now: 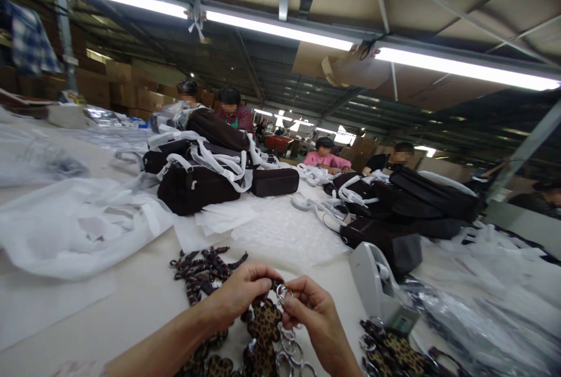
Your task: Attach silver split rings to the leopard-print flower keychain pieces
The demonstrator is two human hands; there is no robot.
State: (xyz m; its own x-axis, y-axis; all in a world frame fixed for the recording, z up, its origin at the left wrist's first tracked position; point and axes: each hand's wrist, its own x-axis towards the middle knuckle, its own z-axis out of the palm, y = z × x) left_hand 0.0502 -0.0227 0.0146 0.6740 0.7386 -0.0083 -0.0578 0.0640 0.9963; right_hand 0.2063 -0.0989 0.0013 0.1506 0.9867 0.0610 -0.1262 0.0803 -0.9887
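Observation:
My left hand (248, 290) pinches the dark end of a small strap close to a silver metal ring (281, 292). My right hand (312, 307) grips that ring between thumb and fingertips, so the two hands nearly meet. Just below them lies a leopard-print flower-shaped charm (264, 325); whether it is joined to the strap I cannot tell. Loose silver rings (294, 355) lie on the table under my right hand, partly covered by it. Beside my left hand is a heap of dark twisted patterned straps (204, 272).
More leopard-print charms with rings (397, 350) lie at the right, near a grey-white tape-dispenser-like device (379, 283) and clear plastic bags (477, 324). Dark bags with white-wrapped straps (197, 187) are piled farther back, others (394, 201) at right. White wrapping (74, 225) covers the left. Several people work beyond.

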